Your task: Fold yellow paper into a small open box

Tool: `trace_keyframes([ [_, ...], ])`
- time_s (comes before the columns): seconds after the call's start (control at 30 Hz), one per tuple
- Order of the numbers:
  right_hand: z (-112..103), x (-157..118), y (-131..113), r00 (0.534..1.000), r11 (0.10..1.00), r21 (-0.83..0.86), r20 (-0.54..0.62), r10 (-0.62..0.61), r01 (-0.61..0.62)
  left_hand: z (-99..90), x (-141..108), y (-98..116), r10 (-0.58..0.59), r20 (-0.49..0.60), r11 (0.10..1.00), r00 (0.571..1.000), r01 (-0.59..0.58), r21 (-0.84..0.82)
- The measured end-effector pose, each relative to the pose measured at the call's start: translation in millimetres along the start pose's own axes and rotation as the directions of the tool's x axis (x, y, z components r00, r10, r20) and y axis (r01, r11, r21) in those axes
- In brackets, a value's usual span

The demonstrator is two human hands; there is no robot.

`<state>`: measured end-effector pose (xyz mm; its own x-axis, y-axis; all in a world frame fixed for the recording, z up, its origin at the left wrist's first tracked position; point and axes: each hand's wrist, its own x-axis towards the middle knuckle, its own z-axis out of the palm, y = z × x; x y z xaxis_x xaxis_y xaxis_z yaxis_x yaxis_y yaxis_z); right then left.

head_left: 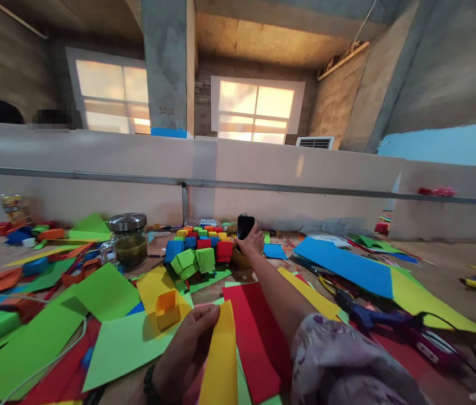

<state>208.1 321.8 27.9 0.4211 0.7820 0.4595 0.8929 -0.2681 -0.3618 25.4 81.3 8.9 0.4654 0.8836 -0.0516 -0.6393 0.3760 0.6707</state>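
Observation:
Close to me, my left hand (193,343) pinches a folded strip of yellow paper (221,360) near its upper end. My right hand (253,241) reaches far across the table, its fingers around a dark-screened phone (245,226) that stands upright near the partition. Left of the phone lies a cluster of small folded paper cubes (205,259) in red, blue, green and yellow. An open yellow paper box (167,310) rests just beyond my left hand. Under my right forearm is a sheet of red paper (258,337).
A lidded glass mug (128,242) with dark contents stands left of the cubes. At right lie a purple glue gun (389,320) with a cable, yellow-handled scissors (328,285) and blue sheets (343,264). Green sheets (39,332) and a white cord cover the left. A low partition (263,205) bounds the back.

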Motion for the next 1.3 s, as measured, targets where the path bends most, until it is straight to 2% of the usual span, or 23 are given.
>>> trace_keyframes([
  [0.2,-9,0,7,0.997,0.995,-0.061,0.031,-0.073,0.074,-2.4,-2,-2,-0.011,-0.058,1.0,0.998,0.01,-0.029],
  [0.33,-27,9,30,0.969,0.965,-0.104,0.089,-0.232,0.241,0.9,-2,-1,-0.004,-0.056,1.0,0.998,0.004,-0.003],
  [0.4,-36,13,44,0.925,0.925,-0.115,0.169,-0.34,0.362,2.6,-2,0,0.002,-0.049,1.0,0.999,-0.001,0.017],
  [0.53,-42,15,61,0.778,0.805,-0.107,0.359,-0.516,0.583,4.5,0,2,0.001,-0.033,0.999,0.999,0.0,0.033],
  [0.6,-41,15,61,0.718,0.756,-0.104,0.419,-0.556,0.647,5.4,0,2,-0.007,-0.022,1.0,1.0,0.007,0.031],
  [0.67,-42,17,58,0.689,0.728,-0.111,0.445,-0.572,0.676,6.5,-1,3,-0.009,-0.011,1.0,1.0,0.009,0.023],
  [0.73,-46,24,55,0.697,0.727,-0.13,0.436,-0.569,0.675,7.4,-2,3,-0.015,-0.012,1.0,1.0,0.015,0.014],
  [0.9,-63,46,51,0.792,0.781,-0.2,0.326,-0.517,0.592,7.5,-2,4,-0.023,-0.044,1.0,0.999,0.023,0.011],
  [0.97,-65,47,52,0.799,0.782,-0.212,0.311,-0.514,0.586,7.0,-1,4,-0.015,-0.049,1.0,0.999,0.016,0.014],
  [1.03,-62,41,54,0.779,0.762,-0.213,0.333,-0.531,0.611,6.3,-1,4,-0.005,-0.048,1.0,0.999,0.006,0.019],
  [1.2,-44,16,61,0.676,0.681,-0.173,0.432,-0.597,0.712,3.1,1,1,-0.009,-0.033,0.999,0.999,0.01,0.035],
  [1.3,-39,13,59,0.653,0.66,-0.166,0.445,-0.612,0.732,1.9,1,0,-0.01,-0.033,1.0,0.999,0.011,0.02],
])
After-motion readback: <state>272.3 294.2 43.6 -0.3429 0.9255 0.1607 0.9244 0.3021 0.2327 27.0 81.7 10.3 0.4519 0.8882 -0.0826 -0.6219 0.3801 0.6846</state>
